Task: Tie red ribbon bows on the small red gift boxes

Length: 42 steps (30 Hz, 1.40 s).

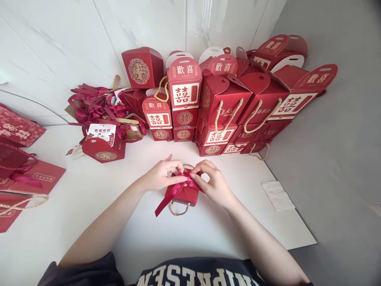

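A small red gift box point(188, 197) with gold rope handles point(179, 214) sits on the white table in front of me. Across its top runs a dark pink satin ribbon point(166, 201), one tail hanging over the left side of the box. My left hand point(162, 174) pinches the ribbon near the middle from the left, thumb and fingers closed on it. From the right, my right hand point(214, 183) pinches another part of the ribbon, close to the left fingertips. The fingers partly hide where the ribbon crosses.
Stacked red gift boxes point(220, 137) line the back wall. A heap of ribbons point(92, 99) lies at back left, behind a separate red box point(104, 153). Red gift bags point(35, 174) stand at far left. A folded white tissue point(278, 195) rests near the table's right edge.
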### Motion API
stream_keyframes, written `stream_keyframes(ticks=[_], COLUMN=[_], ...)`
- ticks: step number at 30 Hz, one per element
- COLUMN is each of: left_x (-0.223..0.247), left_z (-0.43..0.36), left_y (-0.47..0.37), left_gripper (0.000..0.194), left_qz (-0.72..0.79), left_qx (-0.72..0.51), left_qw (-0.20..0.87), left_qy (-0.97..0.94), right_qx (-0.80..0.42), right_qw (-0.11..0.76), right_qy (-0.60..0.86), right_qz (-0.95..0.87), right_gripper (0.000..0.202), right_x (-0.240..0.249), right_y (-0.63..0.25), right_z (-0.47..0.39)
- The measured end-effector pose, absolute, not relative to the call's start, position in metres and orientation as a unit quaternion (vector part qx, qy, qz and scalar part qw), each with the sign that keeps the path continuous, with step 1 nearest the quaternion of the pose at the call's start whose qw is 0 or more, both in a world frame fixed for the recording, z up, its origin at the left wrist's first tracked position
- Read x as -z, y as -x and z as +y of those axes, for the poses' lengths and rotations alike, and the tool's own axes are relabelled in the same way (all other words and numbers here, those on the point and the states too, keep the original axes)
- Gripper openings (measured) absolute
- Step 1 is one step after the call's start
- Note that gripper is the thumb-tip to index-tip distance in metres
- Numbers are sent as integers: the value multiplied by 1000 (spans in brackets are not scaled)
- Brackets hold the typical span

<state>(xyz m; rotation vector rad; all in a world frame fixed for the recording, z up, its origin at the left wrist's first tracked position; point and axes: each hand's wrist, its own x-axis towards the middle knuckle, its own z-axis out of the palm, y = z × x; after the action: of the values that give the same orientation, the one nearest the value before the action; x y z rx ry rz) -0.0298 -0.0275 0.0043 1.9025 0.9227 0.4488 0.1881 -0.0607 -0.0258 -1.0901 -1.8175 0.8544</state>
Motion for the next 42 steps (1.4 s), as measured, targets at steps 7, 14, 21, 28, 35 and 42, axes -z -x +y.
stream_keyframes(ticks=[7, 14, 21, 28, 35, 42], left_x=[-10, -10, -13, -16, 1, 9], left_z=[-28, -29, -36, -56, -78, -75], left_y=[31, 29, 24, 14, 4, 10], left_gripper=[23, 23, 28, 14, 13, 15], left_qz=[367, 370, 394, 439, 476, 435], left_qx=[-179, -181, -197, -219, -263, -275], left_qw=[507, 564, 495, 302, 82, 66], left_qy=[-759, -716, -749, -818, -835, -855], right_qx=[-333, -247, -231, -267, -276, -346], right_qw=[416, 413, 374, 409, 413, 413], right_qy=[375, 259, 249, 280, 278, 365], right_qz=[-758, -837, -863, -827, -822, -759], right_gripper=[8, 11, 16, 7, 6, 16], right_x=[25, 37, 27, 34, 34, 31], right_y=[-189, -194, -198, -190, -189, -190], right_z=[-59, -53, -55, -55, -56, -55])
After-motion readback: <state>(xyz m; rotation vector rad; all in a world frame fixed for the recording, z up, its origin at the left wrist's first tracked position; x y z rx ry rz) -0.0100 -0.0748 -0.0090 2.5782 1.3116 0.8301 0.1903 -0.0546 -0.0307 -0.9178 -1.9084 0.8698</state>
